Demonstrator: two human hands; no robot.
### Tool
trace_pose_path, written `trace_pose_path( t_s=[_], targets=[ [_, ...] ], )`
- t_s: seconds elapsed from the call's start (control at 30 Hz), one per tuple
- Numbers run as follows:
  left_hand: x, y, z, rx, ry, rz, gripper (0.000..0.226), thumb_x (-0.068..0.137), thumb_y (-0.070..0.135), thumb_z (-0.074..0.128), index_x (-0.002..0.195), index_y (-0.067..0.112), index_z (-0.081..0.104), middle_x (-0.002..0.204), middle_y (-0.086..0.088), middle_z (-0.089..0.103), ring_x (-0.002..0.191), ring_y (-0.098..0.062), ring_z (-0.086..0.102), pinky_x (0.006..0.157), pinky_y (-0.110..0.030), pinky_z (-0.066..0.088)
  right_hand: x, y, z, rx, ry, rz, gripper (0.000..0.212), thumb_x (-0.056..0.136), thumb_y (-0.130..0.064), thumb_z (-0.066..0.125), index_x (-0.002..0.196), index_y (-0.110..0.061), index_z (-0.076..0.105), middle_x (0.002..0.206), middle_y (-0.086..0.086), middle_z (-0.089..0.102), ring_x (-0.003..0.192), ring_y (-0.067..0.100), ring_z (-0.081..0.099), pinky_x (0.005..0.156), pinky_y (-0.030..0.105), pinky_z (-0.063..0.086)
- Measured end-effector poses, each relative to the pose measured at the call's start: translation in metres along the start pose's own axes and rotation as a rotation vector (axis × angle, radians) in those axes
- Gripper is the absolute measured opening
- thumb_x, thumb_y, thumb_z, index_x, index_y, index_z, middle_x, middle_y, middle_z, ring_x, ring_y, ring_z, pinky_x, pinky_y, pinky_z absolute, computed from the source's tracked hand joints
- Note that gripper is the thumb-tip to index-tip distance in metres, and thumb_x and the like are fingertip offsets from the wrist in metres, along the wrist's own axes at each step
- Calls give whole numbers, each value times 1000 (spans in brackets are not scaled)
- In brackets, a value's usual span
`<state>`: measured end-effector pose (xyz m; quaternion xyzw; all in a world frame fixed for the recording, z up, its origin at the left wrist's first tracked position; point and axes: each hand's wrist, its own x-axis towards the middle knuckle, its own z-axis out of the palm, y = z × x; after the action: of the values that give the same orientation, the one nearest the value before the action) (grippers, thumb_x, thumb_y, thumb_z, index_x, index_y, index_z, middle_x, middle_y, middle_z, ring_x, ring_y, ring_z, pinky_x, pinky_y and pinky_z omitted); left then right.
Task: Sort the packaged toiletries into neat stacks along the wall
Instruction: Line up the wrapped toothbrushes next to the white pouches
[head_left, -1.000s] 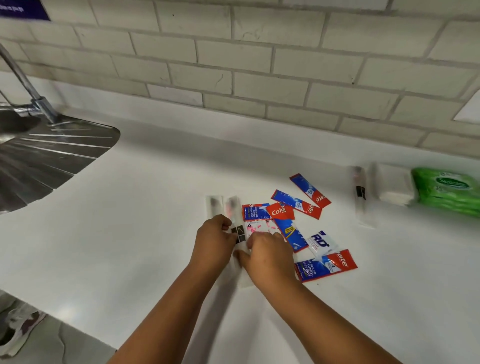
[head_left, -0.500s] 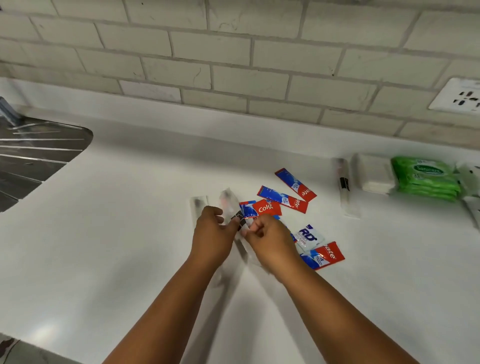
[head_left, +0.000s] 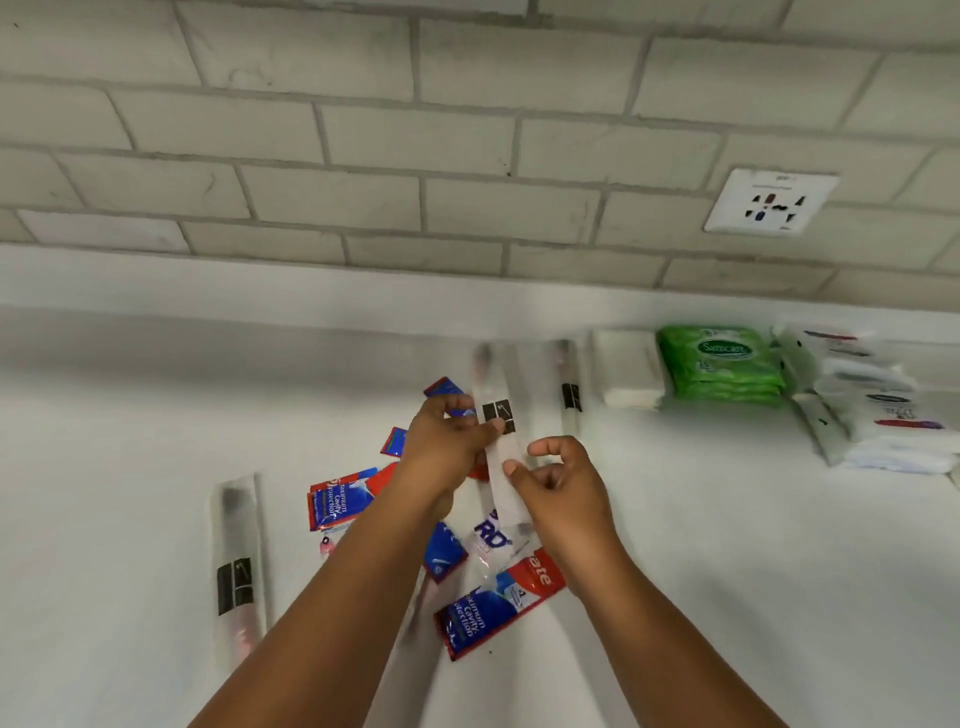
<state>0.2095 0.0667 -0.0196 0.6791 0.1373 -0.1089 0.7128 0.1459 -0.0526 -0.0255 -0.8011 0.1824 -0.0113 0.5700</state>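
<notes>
Since half a second ago I have lifted the clear toothbrush packet (head_left: 501, 447) off the white counter (head_left: 130, 415) and carried it toward the tiled wall (head_left: 363, 156); my view has tipped up, so the steel drainboard has gone from sight and the wall socket (head_left: 771, 201) shows whole. My left hand (head_left: 447, 452) pinches the packet beside its black label, thumb and fingers clamped on it. My right hand (head_left: 558, 493) sits at the packet's lower part with fingers loosely curled; whether they grip it I cannot tell.

A second toothbrush packet (head_left: 236, 566) lies flat to my left, a third (head_left: 569, 389) near the wall. Red and blue sachets are scattered under my arms: one (head_left: 493, 603) reads "ate" and "Maximum Cavity Protection", another (head_left: 337, 499) shows the same wording. A white sachet (head_left: 491, 535) shows blue letters "RD".

Along the wall stand a white stack (head_left: 626, 369), green packs (head_left: 722, 361) marked "Sensicare", though blurred, and a pile of white packets (head_left: 883, 410) whose print is unreadable.
</notes>
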Motion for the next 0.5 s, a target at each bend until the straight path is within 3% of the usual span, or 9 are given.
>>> trace_pose_path(
  t_s=[0.17,0.33,0.5],
  targets=[
    [42,8,41,136,-17,74,39,77,16,78,108,17,54,96,-14,69,77,-25,68,67,-34,58,38,13,-22,-171,103,-134,18,90,-26,63,104,-28,53,76,-5,59,72,10,61,69,23,52],
    [73,3,65,400,-21,159,39,79,21,76,109,19,52,94,-4,64,79,-23,65,70,-35,56,68,23,-25,-473,184,-327,7,90,-21,57,86,-22,64,75,-6,64,68,13,58,63,27,49],
    [86,-6,78,609,29,260,30,82,20,71,107,17,56,93,0,63,77,-11,57,59,-12,38,77,32,-18,-661,263,-418,15,84,-11,63,73,-19,68,68,0,64,66,18,53,56,31,47]
  ],
)
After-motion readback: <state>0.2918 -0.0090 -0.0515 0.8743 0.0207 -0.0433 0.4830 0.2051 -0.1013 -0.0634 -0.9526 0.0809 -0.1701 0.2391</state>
